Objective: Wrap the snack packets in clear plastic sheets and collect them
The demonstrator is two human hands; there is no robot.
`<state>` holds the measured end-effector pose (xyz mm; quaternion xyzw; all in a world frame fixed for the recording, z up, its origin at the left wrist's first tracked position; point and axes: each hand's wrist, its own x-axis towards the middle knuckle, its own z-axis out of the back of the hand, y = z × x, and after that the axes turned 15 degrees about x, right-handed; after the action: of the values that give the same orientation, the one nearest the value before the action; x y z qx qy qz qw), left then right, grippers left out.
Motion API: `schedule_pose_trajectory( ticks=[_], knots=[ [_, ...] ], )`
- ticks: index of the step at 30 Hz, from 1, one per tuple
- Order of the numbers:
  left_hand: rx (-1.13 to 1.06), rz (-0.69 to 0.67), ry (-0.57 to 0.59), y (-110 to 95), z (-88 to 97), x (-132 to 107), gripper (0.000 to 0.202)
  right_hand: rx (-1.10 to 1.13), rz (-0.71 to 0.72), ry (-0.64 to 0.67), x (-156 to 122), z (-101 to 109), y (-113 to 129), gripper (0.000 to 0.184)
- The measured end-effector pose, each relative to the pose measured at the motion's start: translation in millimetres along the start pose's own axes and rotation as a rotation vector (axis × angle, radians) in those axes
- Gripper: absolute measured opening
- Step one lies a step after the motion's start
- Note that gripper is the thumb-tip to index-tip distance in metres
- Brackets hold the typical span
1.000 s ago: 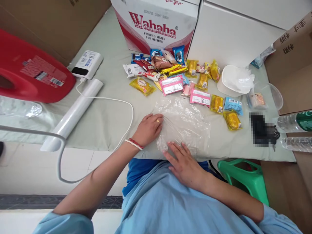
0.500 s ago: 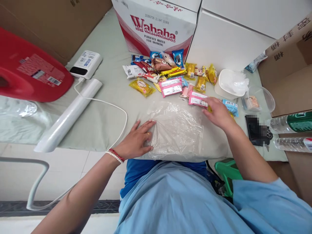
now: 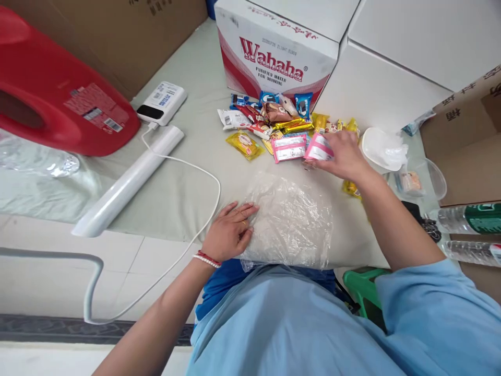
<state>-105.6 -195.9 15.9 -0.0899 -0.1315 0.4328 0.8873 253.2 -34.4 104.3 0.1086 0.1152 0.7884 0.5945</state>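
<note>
A clear plastic bag [image 3: 291, 224] lies flat and crinkled at the table's front edge. My left hand [image 3: 230, 230] rests on the bag's left edge, palm down with the fingers stretched out. Behind the bag, my right hand [image 3: 344, 156] grips a pink-and-white snack packet [image 3: 319, 148], partly covered by the fingers. Just left of it is a second pink-and-white packet [image 3: 289, 148]. Both are at the front of a heap of wrapped snacks, with a yellow packet [image 3: 245, 144] at its left. Another yellow packet [image 3: 351, 188] shows partly beneath my right wrist.
A Wahaha carton [image 3: 274, 57] stands behind the snacks. At right are a white tub [image 3: 378, 149] with plastic in it, a clear round container [image 3: 434, 177] and water bottles [image 3: 454, 220]. A white roll [image 3: 129, 183], cabled white device [image 3: 162, 103] and red jug [image 3: 78, 99] occupy the left.
My right hand has moved the pink-and-white packet left and back, beside the other pink one. My left hand stays on the bag's edge. The whole view has shifted slightly.
</note>
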Motion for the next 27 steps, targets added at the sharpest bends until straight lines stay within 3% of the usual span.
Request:
schedule_pose_trajectory(
  ticks=[3, 7, 11, 16, 19, 23, 27],
  knots=[
    [0.015, -0.001, -0.011, 0, -0.9, -1, 0.029, -0.017, 0.118, 0.06, 35, -19, 28, 0.091],
    [0.009, 0.008, -0.023, 0, -2.5, -1, 0.028, -0.088, 0.19, 0.257, 71, -47, 46, 0.09],
    [-0.007, 0.025, -0.019, -2, -2.8, -1, 0.025, -0.164, 0.184, 0.298, 76, -46, 46, 0.086],
    [-0.02, 0.045, -0.033, -2, -3.0, 0, 0.025, 0.022, 0.098, 0.12, 26, -13, 47, 0.087],
    [-0.022, 0.041, -0.035, -1, -3.5, 0, 0.043, 0.245, 0.029, 0.169, -26, -2, 65, 0.083],
    [-0.012, 0.035, -0.032, 0, -3.5, -1, 0.053, 0.317, 0.002, 0.348, -86, -21, 109, 0.078],
    [-0.004, 0.04, -0.013, -1, -3.3, -1, 0.057, 0.19, -0.016, 0.363, -111, -57, 135, 0.077]
  ],
)
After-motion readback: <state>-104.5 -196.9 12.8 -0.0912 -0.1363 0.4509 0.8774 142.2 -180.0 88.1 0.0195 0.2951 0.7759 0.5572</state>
